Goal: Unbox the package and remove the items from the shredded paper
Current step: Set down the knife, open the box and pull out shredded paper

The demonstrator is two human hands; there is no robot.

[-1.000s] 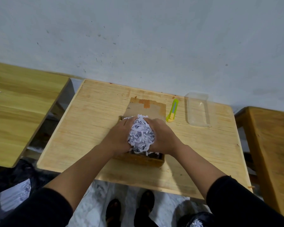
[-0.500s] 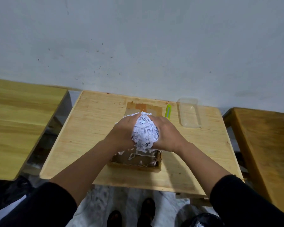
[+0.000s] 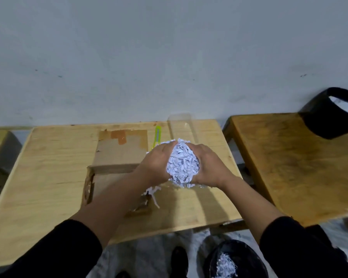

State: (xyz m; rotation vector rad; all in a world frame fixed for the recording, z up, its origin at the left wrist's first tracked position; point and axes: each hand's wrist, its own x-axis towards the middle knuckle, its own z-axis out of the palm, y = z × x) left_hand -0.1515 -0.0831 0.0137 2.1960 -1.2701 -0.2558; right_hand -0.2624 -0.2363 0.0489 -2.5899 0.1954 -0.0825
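A big clump of white shredded paper [image 3: 182, 164] is pressed between my left hand [image 3: 156, 164] and my right hand [image 3: 210, 167], held above the right half of the wooden table [image 3: 46, 177]. A few strips dangle below the clump. The open cardboard box [image 3: 109, 177] lies on the table to the left of my hands, its flap [image 3: 122, 149] folded back toward the wall. My left forearm hides most of the box's inside, so I cannot see any items in it.
A yellow-green box cutter [image 3: 157, 136] and a clear plastic tray [image 3: 181, 127] lie at the table's far edge. A black bag holding shredded paper [image 3: 229, 261] stands on the floor at lower right. Another black bag [image 3: 331, 113] sits on the right-hand table [image 3: 289, 167].
Both hands lifted the clump of shredded paper out of the box and carried it to the right. The view also swung right, bringing the right-hand table and its black bag into sight.
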